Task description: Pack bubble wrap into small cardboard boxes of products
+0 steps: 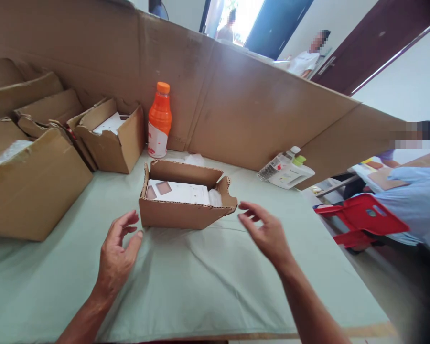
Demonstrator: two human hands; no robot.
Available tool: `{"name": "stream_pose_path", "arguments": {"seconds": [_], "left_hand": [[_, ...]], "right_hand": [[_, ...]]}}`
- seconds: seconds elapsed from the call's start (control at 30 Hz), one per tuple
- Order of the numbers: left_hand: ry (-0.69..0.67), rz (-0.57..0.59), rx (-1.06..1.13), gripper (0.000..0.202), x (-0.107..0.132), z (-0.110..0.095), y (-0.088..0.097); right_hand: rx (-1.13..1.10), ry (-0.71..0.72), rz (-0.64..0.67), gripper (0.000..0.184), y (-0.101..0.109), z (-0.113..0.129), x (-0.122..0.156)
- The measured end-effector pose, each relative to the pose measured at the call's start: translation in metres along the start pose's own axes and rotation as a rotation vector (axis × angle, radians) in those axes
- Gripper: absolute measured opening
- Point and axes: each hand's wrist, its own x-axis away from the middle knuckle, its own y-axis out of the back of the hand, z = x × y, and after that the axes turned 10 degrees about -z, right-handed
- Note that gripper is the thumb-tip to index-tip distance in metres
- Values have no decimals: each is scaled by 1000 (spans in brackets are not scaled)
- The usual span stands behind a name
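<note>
Item: small open cardboard box (181, 216), flaps torn, on the pale green table cloth (208, 277). It sits at the table's middle, ahead of both hands and between them. Its long axis runs left to right across the view.
Contents: white card pack (181, 192) with two brownish squares, lying flat inside.
Left hand (116, 246): empty, fingers loosely spread and curled, thumb just beside the box's near left corner. Contact cannot be told.
Right hand (267, 231): empty, fingers apart and slightly bent, tips just beside the right end flap. Neither hand is clearly the nearer.
Surroundings: orange drink bottle (159, 119) upright behind the box; larger cardboard cartons (39, 186) at left; clear bottle (277, 164) lying beside a white jug (292, 176); cardboard partition (236, 110); red stool (361, 217).
</note>
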Motion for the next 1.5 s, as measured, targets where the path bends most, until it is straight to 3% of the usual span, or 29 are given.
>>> {"name": "stream_pose_path", "arguments": {"seconds": [0.1, 0.2, 0.27, 0.43, 0.53, 0.6, 0.77, 0.9, 1.0, 1.1, 1.5], "left_hand": [[-11, 66, 7, 61, -13, -5, -10], [1, 93, 26, 67, -22, -13, -30], [-22, 93, 58, 70, -21, -17, -46], [-91, 225, 81, 63, 13, -17, -69], [-73, 185, 69, 60, 32, -9, -53], [-45, 75, 54, 58, 34, -3, -30], [-58, -279, -17, 61, 24, 8, 37], [-82, -463, 17, 72, 19, 19, 63], [-65, -488, 104, 79, 14, 29, 67], [1, -459, 191, 79, 7, 37, 63], [73, -461, 213, 73, -12, 51, 42]], "right_hand": [[-141, -72, 173, 45, -48, -14, 25], [-204, -116, 208, 41, -78, -13, 24], [-203, -166, 157, 37, -76, -16, 20], [-139, -272, 3, 36, -38, -39, 37], [-176, -268, -19, 36, -37, -36, 50], [-257, -220, 43, 35, -56, -21, 48], [-483, -32, 312, 43, -147, 39, 6], [-704, 102, 424, 70, -226, 87, -21], [-815, 51, 410, 83, -273, 108, -19], [-827, 6, 375, 84, -301, 111, -6], [-692, 160, 268, 74, -346, 106, -8]]}}
